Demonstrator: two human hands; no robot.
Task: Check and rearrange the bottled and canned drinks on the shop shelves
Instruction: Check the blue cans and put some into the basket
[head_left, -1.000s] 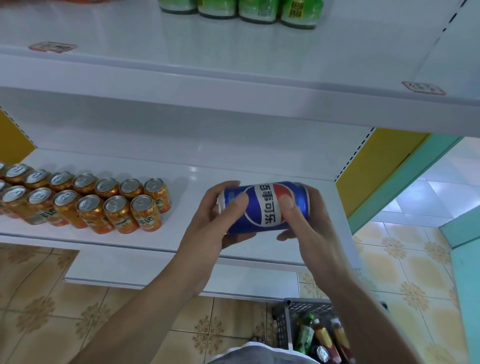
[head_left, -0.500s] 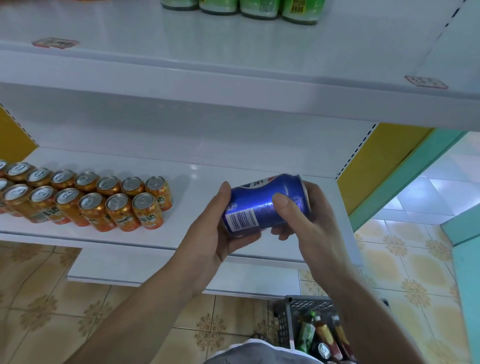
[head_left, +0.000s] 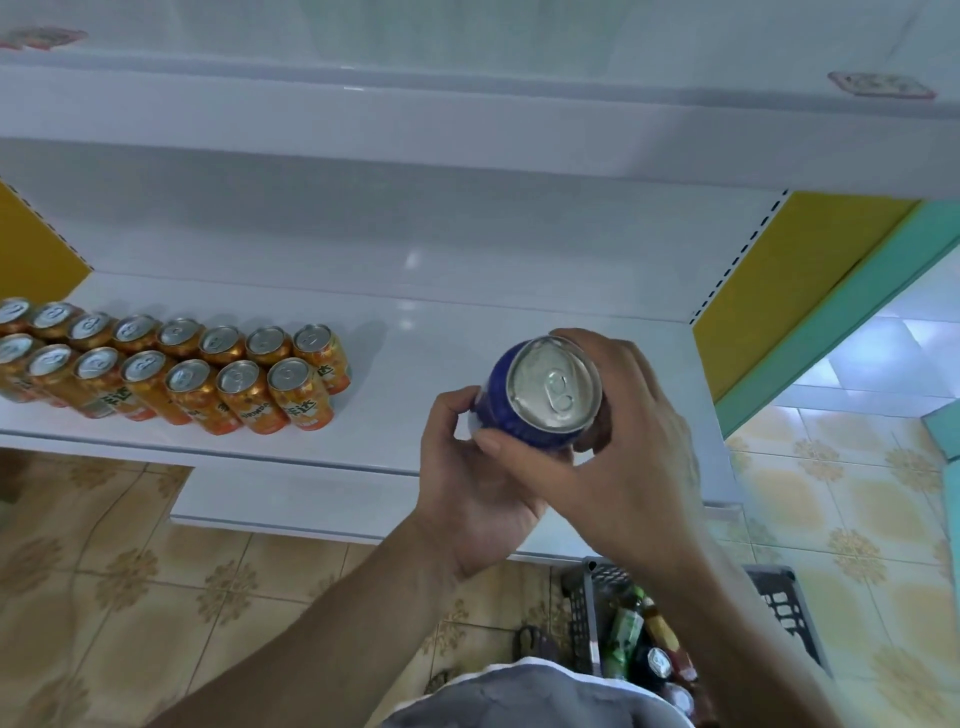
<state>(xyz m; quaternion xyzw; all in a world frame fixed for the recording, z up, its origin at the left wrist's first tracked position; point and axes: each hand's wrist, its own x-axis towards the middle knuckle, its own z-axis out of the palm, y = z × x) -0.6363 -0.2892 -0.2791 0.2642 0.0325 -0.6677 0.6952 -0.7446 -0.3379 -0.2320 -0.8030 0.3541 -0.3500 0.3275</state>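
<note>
Gripping one blue can (head_left: 543, 397), left hand (head_left: 478, 483) and right hand (head_left: 639, 457) fingers (head_left: 623, 358) curl near fifteen orange cans (head_left: 192, 384).

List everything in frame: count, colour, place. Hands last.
blue can: one, blue with silver top, held over the middle shelf's right front
orange cans: fifteen visible, orange, two rows at the shelf's left, running off frame
middle shelf: one, white, centre
upper shelf: one, white, top
labels: two, pinkish, blurred, on the upper shelf
basket: one, dark, floor at bottom right
bottles: several, mixed colours, in the basket
left hand: grips the blue can
right hand: grips the blue can
</note>
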